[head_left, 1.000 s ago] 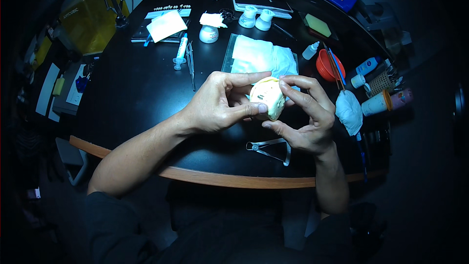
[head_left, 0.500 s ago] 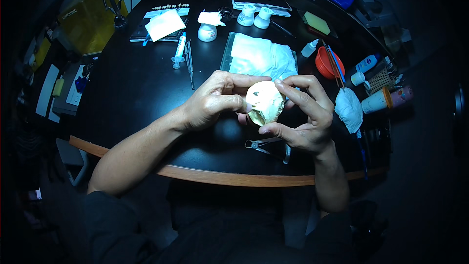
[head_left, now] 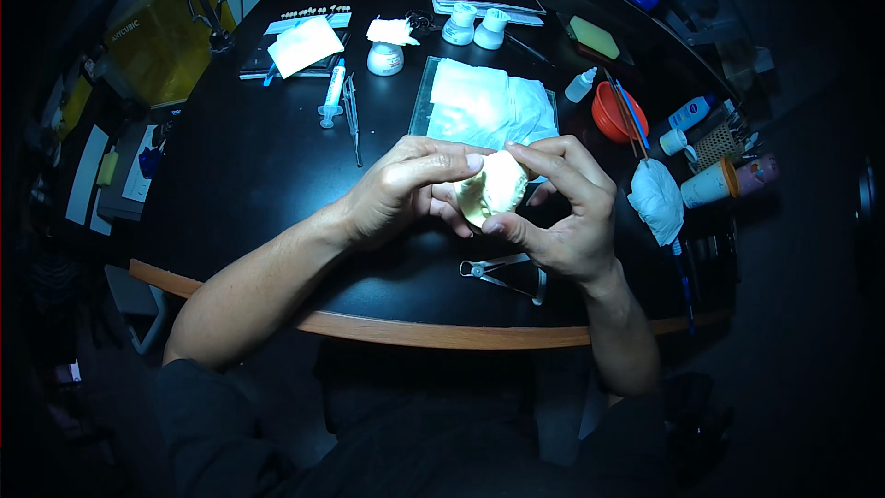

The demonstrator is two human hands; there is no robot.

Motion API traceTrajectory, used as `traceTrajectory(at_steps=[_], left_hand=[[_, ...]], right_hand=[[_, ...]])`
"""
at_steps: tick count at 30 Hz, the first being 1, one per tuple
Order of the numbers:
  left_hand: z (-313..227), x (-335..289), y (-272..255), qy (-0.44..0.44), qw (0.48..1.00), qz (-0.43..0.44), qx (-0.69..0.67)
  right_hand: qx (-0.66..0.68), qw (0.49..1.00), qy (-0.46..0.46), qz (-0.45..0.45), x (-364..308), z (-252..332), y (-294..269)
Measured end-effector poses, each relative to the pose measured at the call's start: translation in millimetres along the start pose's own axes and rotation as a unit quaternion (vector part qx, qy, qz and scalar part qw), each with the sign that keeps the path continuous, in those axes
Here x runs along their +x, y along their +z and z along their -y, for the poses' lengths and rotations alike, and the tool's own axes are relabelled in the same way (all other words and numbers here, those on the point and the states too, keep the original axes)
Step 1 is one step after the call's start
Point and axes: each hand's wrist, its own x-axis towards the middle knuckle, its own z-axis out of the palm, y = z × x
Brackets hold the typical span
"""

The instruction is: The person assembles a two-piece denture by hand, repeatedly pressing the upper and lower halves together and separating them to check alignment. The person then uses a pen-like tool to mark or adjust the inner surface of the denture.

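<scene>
A pale yellow plaster dental model [head_left: 501, 186] is held up over the near middle of the desk. My left hand [head_left: 398, 186] grips its left side, thumb on top and fingers beneath. On the other side my right hand [head_left: 579, 219] pinches it, with the index finger at the far edge and the thumb at the near edge. The fingers hide part of the model. Lying on the desk below my right hand is a metal caliper [head_left: 502, 269]. Just beyond the model, white tissue [head_left: 479, 101] covers a glass slab [head_left: 423, 109].
At the far left stand a syringe [head_left: 334, 92], tweezers [head_left: 352, 120] and a tissue-topped jar [head_left: 385, 61]. Two white jars [head_left: 491, 29] sit at the back. To the right are a dropper bottle [head_left: 581, 85], a red bowl [head_left: 612, 112] with brushes, and a tissue wad [head_left: 656, 203].
Both hands have turned and tilted the dental model, so a different side now faces up. My left thumb has moved up to its far edge. The view has shifted slightly.
</scene>
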Motion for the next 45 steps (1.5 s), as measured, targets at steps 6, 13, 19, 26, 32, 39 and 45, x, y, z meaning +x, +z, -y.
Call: traceTrajectory(at_steps=[6,13,19,26,32,39,45], left_hand=[[1.6,-1.1,7.8,-0.077,0.978,-0.075,0.176],[-8.9,0.6,11.3,-0.092,0.995,-0.028,-0.026],[-4.8,-2.4,-1.2,-0.111,0.974,0.051,-0.191],[3.7,-2.2,-5.7,-0.130,0.979,0.030,-0.153],[0.1,-3.3,-4.0,-0.169,0.966,0.057,-0.187],[-5.6,-3.6,-1.6,-0.190,0.959,0.070,-0.197],[-4.2,-3.3,0.3,-0.220,0.955,0.033,-0.197]], right_hand=[[-0.026,0.998,0.035,0.041,-0.7,9.8,8.9],[0.088,0.991,-0.002,0.097,4.7,6.3,-11.5],[0.140,0.989,-0.015,0.047,3.2,3.4,1.1],[0.052,0.997,-0.048,0.033,4.0,3.3,4.5],[0.064,0.997,-0.017,0.033,3.8,9.8,3.5],[0.081,0.996,-0.004,0.037,3.8,7.2,2.6],[0.081,0.996,-0.005,0.036,1.4,6.1,3.7]])
